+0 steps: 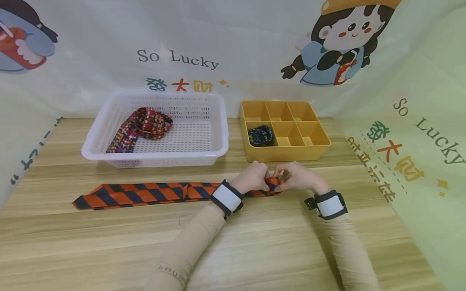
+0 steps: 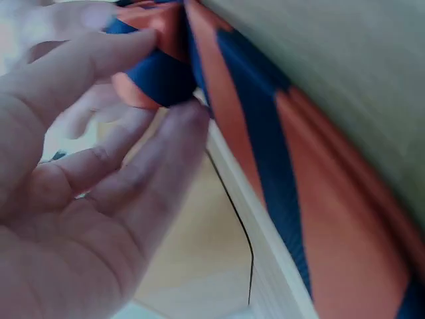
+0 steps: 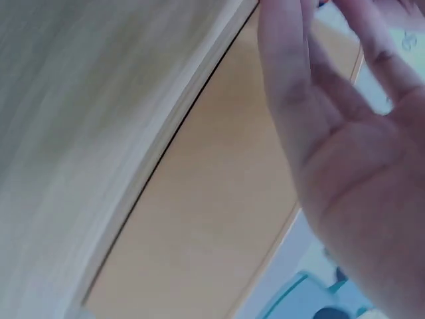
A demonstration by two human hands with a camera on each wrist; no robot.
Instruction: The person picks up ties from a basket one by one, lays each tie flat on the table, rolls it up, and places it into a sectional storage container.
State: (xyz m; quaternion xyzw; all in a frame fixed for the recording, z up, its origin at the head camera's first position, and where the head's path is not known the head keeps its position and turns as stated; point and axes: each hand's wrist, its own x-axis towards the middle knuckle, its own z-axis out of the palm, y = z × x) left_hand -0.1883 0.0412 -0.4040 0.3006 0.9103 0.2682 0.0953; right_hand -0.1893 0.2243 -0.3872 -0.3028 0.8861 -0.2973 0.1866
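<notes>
An orange and navy striped necktie [image 1: 145, 195] lies stretched across the table, its wide pointed end at the left. At its right end the cloth is wound into a small roll [image 2: 163, 76]. My left hand [image 1: 252, 177] holds the roll from the left, with thumb and fingers around it in the left wrist view. From the other side my right hand [image 1: 299, 177] pinches the same roll with bent fingers. In the right wrist view the right hand [image 3: 365, 159] hides most of the cloth, leaving only a trace at the top edge.
Behind the necktie stands a white plastic basket [image 1: 154, 159] with a multicoloured woven necktie [image 1: 151, 123] in it. To its right is a yellow divided box [image 1: 287, 153]; a rolled dark patterned necktie [image 1: 260, 136] sits in its front left compartment. Printed cloth [image 1: 247, 48] hangs behind.
</notes>
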